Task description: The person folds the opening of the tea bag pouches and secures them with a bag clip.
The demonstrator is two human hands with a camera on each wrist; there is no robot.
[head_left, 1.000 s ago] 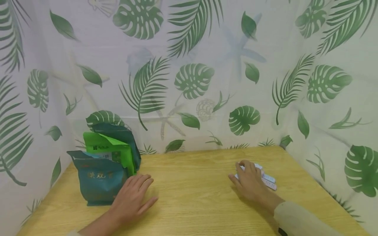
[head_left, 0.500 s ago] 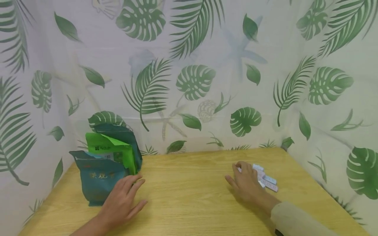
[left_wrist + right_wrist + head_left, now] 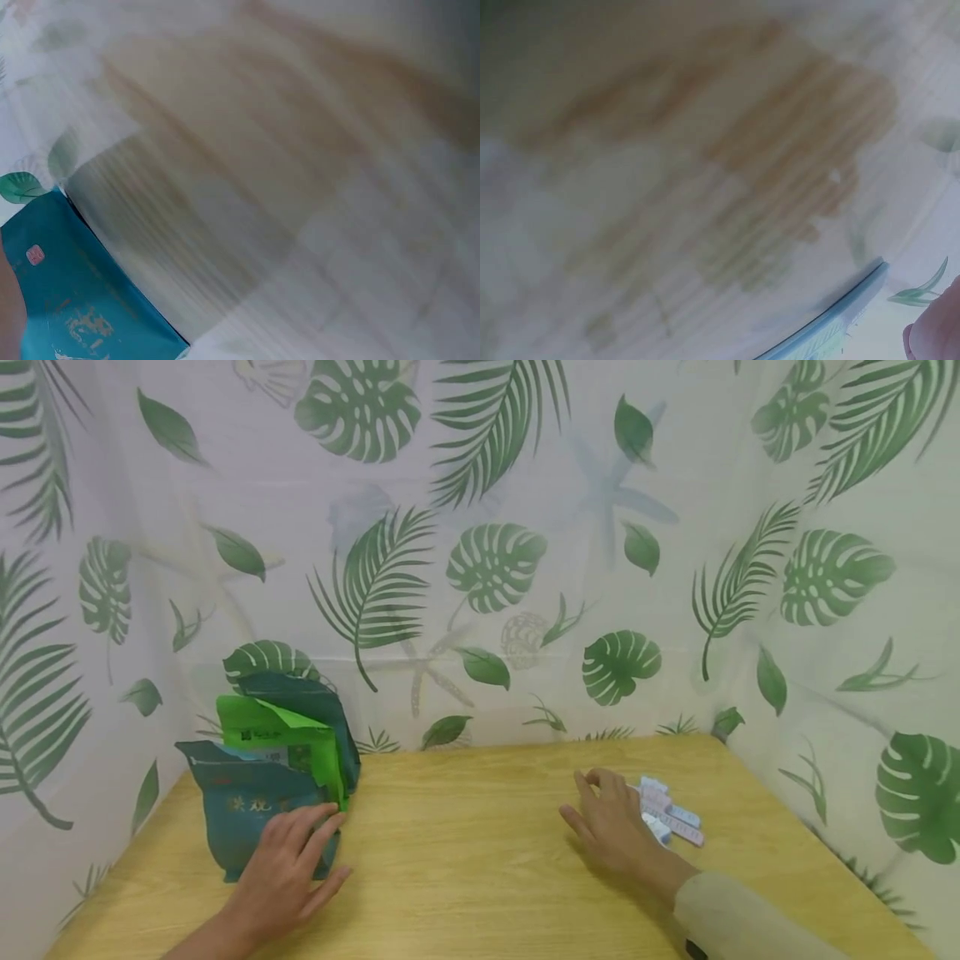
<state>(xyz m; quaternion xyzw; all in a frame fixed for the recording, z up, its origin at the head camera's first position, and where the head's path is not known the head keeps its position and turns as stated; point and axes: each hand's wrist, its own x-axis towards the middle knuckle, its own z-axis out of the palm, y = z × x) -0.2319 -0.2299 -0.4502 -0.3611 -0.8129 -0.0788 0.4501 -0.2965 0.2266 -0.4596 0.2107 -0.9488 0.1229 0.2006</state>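
A teal stand-up pouch with gold characters is on the left of the table, its lower right partly covered by my left hand. The left fingers are loosely bent in front of the pouch; I cannot tell whether they touch it. In the left wrist view the pouch fills the lower left corner. My right hand is low over the table, just left of a pile of pale blue and pink strips with faint marks. Nothing shows in its grasp. A light blue edge and a fingertip appear in the right wrist view.
Behind the teal pouch stand a bright green pouch and a dark teal pouch. The wood-grain table lies between the hands. A leaf-print cloth walls the back and sides.
My left hand has moved left, further across the front pouch. The right hand has shifted left off the pile, so more of the strips show.
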